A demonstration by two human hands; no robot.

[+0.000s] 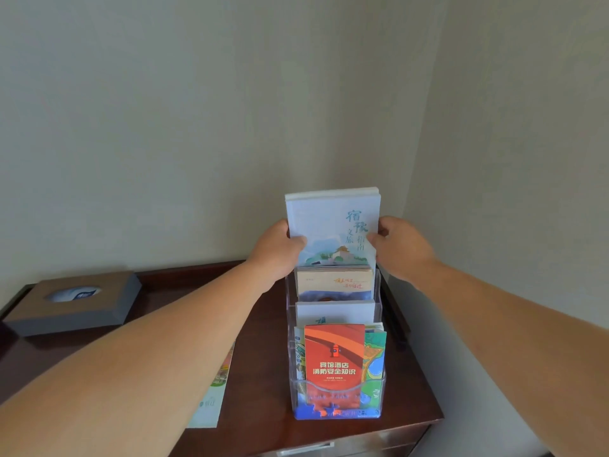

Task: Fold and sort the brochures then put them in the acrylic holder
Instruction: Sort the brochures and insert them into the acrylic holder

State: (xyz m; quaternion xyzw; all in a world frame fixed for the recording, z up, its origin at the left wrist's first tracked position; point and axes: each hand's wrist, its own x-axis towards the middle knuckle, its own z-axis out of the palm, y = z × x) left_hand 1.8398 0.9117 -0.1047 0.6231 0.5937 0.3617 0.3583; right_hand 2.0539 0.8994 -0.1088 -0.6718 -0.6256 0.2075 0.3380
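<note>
"Both hands on the one thing, then? Left hand (280,244) and right hand (400,245)?"

"Yes. Each pinches a side edge of the pale blue brochure stack (333,222), thumb in front and fingers behind. I'd say that is to hold the pile square while it stands upright at the rearmost pocket of the acrylic holder (379,293)."

"Is it seated?"

"Its lower edge is hidden behind the tier in front. I'd judge it partway in and not yet let go."

"Why the rear?"

"Probably because the holder is stepped. The orange-lettered brochures (334,283) and the white ones (334,311) stand in the pockets before it, and the red brochure (334,354) shares the front pocket with green and blue ones — so every cover shows."

"And outside the holder?"

"One loose brochure (214,390) lies flat on the dark wooden table (263,351), partly under the left forearm — not yet sorted, I'd guess. A tissue box (75,305) sits well apart on the left, near the wall."
</note>
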